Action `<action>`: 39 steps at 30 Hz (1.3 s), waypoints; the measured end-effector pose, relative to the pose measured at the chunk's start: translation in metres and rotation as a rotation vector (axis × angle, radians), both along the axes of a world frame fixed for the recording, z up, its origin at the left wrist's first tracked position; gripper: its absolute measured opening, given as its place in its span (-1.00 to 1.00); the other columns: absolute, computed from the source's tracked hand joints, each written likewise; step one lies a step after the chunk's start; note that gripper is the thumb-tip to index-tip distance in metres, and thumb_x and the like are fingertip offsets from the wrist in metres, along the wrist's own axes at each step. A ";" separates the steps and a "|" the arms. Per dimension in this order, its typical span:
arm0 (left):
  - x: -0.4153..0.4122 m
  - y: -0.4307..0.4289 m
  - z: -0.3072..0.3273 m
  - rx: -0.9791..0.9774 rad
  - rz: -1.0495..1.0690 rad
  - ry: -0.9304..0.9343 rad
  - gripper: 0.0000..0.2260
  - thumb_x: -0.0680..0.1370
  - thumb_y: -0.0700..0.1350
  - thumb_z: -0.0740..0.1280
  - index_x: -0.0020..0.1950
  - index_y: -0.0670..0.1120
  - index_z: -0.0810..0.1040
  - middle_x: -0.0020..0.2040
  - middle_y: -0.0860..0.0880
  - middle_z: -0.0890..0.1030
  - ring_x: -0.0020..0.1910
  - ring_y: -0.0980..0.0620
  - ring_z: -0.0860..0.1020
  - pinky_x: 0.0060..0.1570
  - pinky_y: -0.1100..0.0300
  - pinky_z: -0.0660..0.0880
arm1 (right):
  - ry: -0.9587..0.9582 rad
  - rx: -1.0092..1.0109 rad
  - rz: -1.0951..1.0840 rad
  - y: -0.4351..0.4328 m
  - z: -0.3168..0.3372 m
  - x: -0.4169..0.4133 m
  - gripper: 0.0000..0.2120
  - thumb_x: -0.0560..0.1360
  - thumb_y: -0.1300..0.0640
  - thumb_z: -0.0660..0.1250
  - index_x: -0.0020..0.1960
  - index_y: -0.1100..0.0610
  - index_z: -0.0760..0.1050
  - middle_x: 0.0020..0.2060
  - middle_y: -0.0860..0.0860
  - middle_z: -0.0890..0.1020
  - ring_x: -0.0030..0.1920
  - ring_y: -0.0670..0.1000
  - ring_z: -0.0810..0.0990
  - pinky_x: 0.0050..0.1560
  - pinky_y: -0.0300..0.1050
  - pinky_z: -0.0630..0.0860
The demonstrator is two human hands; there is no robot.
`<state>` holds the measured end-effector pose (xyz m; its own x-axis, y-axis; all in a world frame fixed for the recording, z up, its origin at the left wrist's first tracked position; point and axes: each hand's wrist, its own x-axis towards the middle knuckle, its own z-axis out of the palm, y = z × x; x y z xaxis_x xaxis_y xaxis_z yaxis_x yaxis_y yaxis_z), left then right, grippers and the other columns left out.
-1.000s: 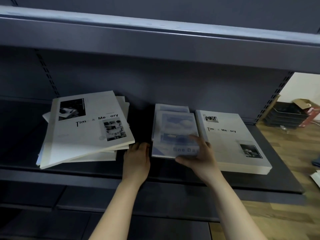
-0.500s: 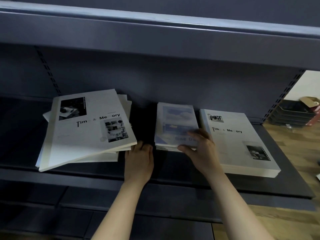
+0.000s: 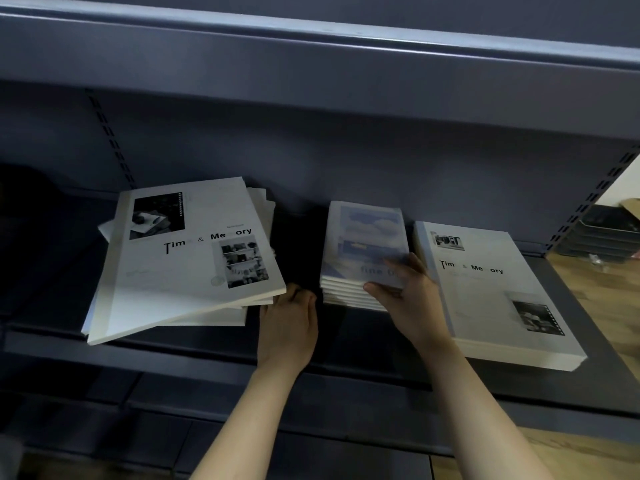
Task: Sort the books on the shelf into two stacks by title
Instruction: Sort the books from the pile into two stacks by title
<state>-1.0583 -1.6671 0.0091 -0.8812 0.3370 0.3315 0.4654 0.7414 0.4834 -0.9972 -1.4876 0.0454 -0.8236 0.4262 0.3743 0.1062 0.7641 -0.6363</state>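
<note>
Head view: my right hand point(image 3: 412, 299), fingers clamped on the blue stack point(image 3: 367, 237) mid shelf point(image 3: 346, 344). Left hand point(image 3: 287, 323) touches the skewed Time & Memory pile point(image 3: 180, 271); finger curl unclear. A nudge could slide that pile off.

Setting looks like a shop or stockroom: dark metal gondola shelving point(image 3: 346, 344) with slotted uprights point(image 3: 110, 140), stacked black trays point(image 3: 602, 237) on wood floor point(image 3: 595, 289).

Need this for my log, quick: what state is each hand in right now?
Left hand: open, fingers at the corner of the messy left pile, holding nothing.
Right hand: gripping the blue stack.
</note>
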 end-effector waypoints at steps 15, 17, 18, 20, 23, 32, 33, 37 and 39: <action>0.028 -0.009 0.010 0.089 -0.185 0.008 -0.80 0.57 -0.18 0.21 0.13 -0.08 0.56 0.01 -0.07 0.57 -0.01 -0.09 0.51 -0.04 0.06 0.45 | 0.152 0.191 -0.184 -0.010 -0.023 0.013 -0.71 0.36 0.10 0.52 0.05 0.11 0.61 0.15 0.14 0.49 0.20 0.20 0.39 0.18 -0.08 0.34; 0.035 -0.008 0.020 0.105 -0.260 -0.006 -0.75 0.56 -0.22 0.23 0.22 -0.07 0.52 0.09 -0.09 0.56 0.05 -0.08 0.51 -0.01 0.11 0.46 | 0.225 0.243 -0.205 -0.017 -0.028 0.019 -0.77 0.34 0.19 0.53 -0.02 0.11 0.62 0.03 0.11 0.52 0.10 0.19 0.40 0.10 -0.19 0.25; 0.038 -0.007 0.026 0.113 -0.288 -0.012 -0.71 0.55 -0.23 0.23 0.26 -0.07 0.50 0.12 -0.10 0.55 0.07 -0.07 0.51 -0.01 0.14 0.45 | 0.249 0.252 -0.208 -0.021 -0.029 0.020 -0.79 0.33 0.24 0.52 -0.05 0.12 0.62 -0.02 0.10 0.53 0.07 0.18 0.40 0.06 -0.23 0.23; 0.043 -0.006 0.036 0.119 -0.323 0.005 -0.67 0.53 -0.24 0.24 0.30 -0.08 0.47 0.12 -0.11 0.55 0.06 -0.08 0.51 -0.03 0.18 0.42 | 0.273 0.248 -0.205 -0.028 -0.029 0.023 -0.81 0.34 0.29 0.48 -0.07 0.13 0.62 -0.07 0.09 0.54 0.03 0.14 0.40 0.01 -0.21 0.25; 0.047 -0.007 0.052 0.120 -0.330 0.043 -0.61 0.49 -0.25 0.28 0.31 -0.08 0.47 0.08 -0.11 0.55 0.04 -0.07 0.51 -0.06 0.29 0.32 | 0.246 0.208 -0.137 -0.038 -0.030 0.024 -0.81 0.33 0.34 0.44 -0.09 0.15 0.61 -0.08 0.08 0.55 -0.01 0.11 0.43 -0.04 -0.08 0.40; 0.048 -0.034 0.099 0.212 -0.355 0.218 -0.67 0.41 -0.19 0.23 0.16 -0.12 0.51 -0.04 -0.07 0.56 -0.07 -0.07 0.52 -0.08 0.13 0.45 | 0.053 0.124 0.172 -0.065 -0.032 0.014 -0.89 0.45 0.23 0.39 -0.04 0.09 0.59 -0.11 -0.01 0.57 -0.03 0.00 0.53 -0.11 -0.17 0.43; 0.046 -0.040 0.105 0.220 -0.338 0.239 -0.66 0.42 -0.16 0.20 0.17 -0.12 0.51 -0.07 -0.05 0.54 -0.09 -0.07 0.51 -0.09 0.11 0.44 | 0.038 0.134 0.172 -0.067 -0.033 0.011 -0.89 0.45 0.22 0.39 -0.04 0.08 0.59 -0.11 -0.02 0.57 -0.04 -0.01 0.52 -0.11 -0.21 0.39; 0.033 -0.071 0.123 0.236 -0.209 0.297 -0.65 0.40 -0.21 0.23 0.17 -0.13 0.52 -0.16 0.03 0.48 -0.15 -0.02 0.47 -0.13 0.19 0.35 | -0.017 0.151 0.161 -0.072 -0.033 0.001 -0.88 0.45 0.22 0.37 -0.05 0.07 0.60 -0.09 -0.01 0.58 -0.02 0.01 0.53 -0.07 -0.24 0.36; 0.023 -0.087 0.129 0.226 -0.141 0.304 -0.65 0.40 -0.23 0.23 0.18 -0.14 0.53 -0.14 -0.02 0.53 -0.13 -0.04 0.50 -0.10 0.16 0.39 | -0.035 0.156 0.149 -0.075 -0.033 -0.002 -0.88 0.45 0.23 0.37 -0.04 0.08 0.61 -0.08 0.00 0.58 0.00 0.03 0.52 -0.07 -0.23 0.34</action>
